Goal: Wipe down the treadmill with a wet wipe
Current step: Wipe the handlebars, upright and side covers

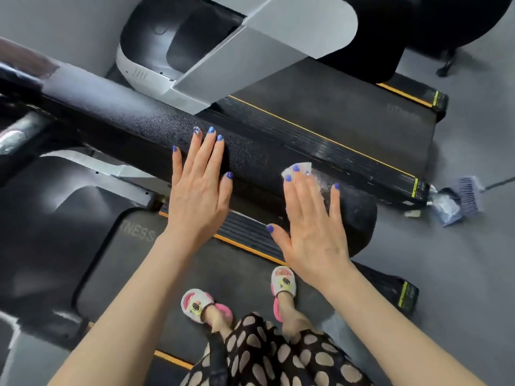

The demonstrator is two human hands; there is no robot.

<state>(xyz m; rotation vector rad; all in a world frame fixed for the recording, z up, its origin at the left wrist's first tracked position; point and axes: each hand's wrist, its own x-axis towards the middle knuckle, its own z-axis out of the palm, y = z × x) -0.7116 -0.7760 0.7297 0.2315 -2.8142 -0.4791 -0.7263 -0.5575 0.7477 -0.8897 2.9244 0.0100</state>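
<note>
Pressing the wet wipe [299, 171] flat under straight fingers, the right hand [312, 221] is scrubbing the treadmill's black handrail [250, 157], while the left hand [199, 185], open-palmed beside it, is apparently bracing the person.

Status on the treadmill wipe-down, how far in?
Mid-job. Right hand presses the wet wipe flat on the black handrail near its rounded end; left hand rests flat beside it. No finished section can be told. Belt and side rails look untouched.
</note>
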